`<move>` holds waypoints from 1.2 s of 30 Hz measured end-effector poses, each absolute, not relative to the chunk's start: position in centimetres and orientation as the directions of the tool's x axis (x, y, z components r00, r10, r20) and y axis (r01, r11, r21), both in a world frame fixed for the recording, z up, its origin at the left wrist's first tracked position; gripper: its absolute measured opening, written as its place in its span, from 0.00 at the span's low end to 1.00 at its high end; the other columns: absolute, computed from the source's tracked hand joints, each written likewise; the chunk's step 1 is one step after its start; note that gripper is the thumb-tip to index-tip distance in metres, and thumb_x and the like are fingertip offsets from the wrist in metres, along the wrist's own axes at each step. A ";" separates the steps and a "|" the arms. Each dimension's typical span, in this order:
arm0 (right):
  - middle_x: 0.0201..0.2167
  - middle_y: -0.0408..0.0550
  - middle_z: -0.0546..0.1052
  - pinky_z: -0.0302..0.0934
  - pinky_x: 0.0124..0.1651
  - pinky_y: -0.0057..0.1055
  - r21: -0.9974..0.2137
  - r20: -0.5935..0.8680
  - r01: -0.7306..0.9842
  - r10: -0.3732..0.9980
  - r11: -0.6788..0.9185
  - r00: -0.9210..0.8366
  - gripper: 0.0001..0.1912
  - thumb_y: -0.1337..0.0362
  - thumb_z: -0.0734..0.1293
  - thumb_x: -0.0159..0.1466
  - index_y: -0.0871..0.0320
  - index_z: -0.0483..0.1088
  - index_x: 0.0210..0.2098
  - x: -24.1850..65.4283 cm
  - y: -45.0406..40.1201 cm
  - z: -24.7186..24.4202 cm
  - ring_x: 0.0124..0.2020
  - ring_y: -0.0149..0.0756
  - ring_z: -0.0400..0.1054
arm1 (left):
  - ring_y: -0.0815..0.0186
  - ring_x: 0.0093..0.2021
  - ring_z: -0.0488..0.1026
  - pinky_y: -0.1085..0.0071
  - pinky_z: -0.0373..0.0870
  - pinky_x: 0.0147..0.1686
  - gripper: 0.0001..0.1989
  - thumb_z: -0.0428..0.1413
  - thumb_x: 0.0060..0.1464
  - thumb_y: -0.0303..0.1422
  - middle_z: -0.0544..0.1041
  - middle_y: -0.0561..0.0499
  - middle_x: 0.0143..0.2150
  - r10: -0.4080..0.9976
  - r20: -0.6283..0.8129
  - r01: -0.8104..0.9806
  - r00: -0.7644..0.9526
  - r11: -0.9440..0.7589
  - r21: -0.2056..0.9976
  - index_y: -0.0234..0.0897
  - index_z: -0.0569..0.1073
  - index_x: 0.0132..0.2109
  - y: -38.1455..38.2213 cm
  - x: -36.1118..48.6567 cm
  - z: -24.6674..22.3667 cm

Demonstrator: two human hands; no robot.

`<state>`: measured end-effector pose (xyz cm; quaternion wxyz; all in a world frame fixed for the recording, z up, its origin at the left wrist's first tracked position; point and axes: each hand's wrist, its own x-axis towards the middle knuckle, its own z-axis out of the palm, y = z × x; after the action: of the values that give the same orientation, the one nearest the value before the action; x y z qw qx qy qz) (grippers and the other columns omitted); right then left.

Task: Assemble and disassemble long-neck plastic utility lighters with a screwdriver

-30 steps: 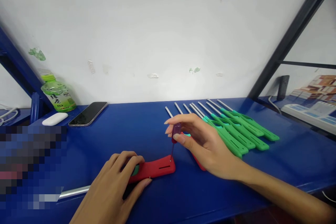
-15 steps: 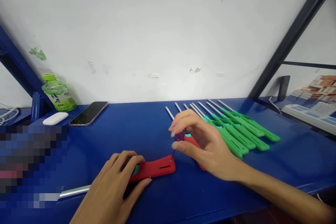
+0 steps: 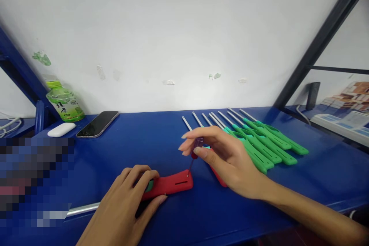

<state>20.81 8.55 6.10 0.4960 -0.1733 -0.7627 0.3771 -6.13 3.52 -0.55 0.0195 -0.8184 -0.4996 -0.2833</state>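
A red long-neck lighter (image 3: 173, 184) lies flat at the front of the blue table, its metal tube pointing left. My left hand (image 3: 129, 200) is closed around its middle, fingers over the top and thumb along the near side. Above the lighter's right end, my right hand (image 3: 221, 157) pinches a small screwdriver (image 3: 195, 153) with a purple handle. The screwdriver's thin shaft slants down, its tip at a small screw near the handle's corner. Behind my right hand lies another red lighter (image 3: 219, 177), mostly hidden.
Several green lighters (image 3: 276, 142) lie side by side at the right, tubes toward the wall. At back left are a phone (image 3: 98, 124), a white case (image 3: 61, 129) and a green-capped bottle (image 3: 65, 102). Dark rack posts (image 3: 317, 42) flank the blue table (image 3: 144, 134).
My right-hand fingers have shifted around the screwdriver handle and loosened outward, showing more of its red lower part. My left hand and the held lighter stay in place.
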 end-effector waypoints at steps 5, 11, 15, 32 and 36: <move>0.51 0.41 0.81 0.69 0.56 0.33 -0.761 0.599 -0.077 0.651 0.645 -0.467 0.12 0.66 0.71 0.75 0.44 0.76 0.55 20.6 8.5 6.2 0.50 0.32 0.75 | 0.56 0.45 0.81 0.59 0.82 0.44 0.13 0.57 0.71 0.49 0.81 0.52 0.51 0.778 0.519 0.818 0.353 -0.526 0.232 0.50 0.75 0.55 3.5 -6.1 -0.4; 0.44 0.40 0.80 0.69 0.51 0.31 -0.772 0.602 -0.105 0.667 0.627 -0.440 0.16 0.64 0.66 0.79 0.41 0.72 0.63 21.3 8.6 7.0 0.46 0.31 0.75 | 0.55 0.45 0.81 0.58 0.81 0.43 0.14 0.56 0.71 0.50 0.82 0.52 0.50 0.772 0.535 0.816 0.342 -0.526 0.237 0.49 0.75 0.53 3.6 -5.9 -0.4; 0.36 0.41 0.75 0.63 0.38 0.30 -0.718 0.552 0.238 0.744 0.654 -0.376 0.10 0.56 0.62 0.80 0.49 0.73 0.54 22.2 8.6 8.7 0.34 0.32 0.69 | 0.55 0.45 0.81 0.57 0.81 0.43 0.12 0.57 0.71 0.49 0.81 0.52 0.50 0.780 0.534 0.820 0.327 -0.515 0.250 0.50 0.75 0.53 3.5 -5.7 -0.5; 0.32 0.47 0.83 0.40 0.28 0.41 0.096 -0.002 0.674 0.677 0.732 -0.736 0.14 0.68 0.61 0.77 0.56 0.75 0.36 18.5 8.1 5.8 0.27 0.40 0.74 | 0.51 0.46 0.79 0.49 0.82 0.44 0.12 0.65 0.65 0.36 0.80 0.50 0.51 0.796 0.497 0.801 0.346 -0.527 0.285 0.48 0.74 0.54 3.4 -5.9 -0.8; 0.35 0.48 0.79 0.37 0.27 0.40 0.148 -0.024 0.602 0.611 0.785 -0.791 0.08 0.70 0.64 0.73 0.56 0.73 0.38 18.8 8.0 6.5 0.29 0.42 0.72 | 0.50 0.47 0.78 0.48 0.80 0.45 0.11 0.64 0.66 0.36 0.80 0.49 0.52 0.816 0.465 0.804 0.342 -0.510 0.305 0.46 0.75 0.53 3.3 -5.8 -0.8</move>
<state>18.83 8.00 6.49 -0.0354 -0.3214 -0.9440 -0.0664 -5.77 3.26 -0.79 -0.0105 -0.8190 -0.4947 -0.2905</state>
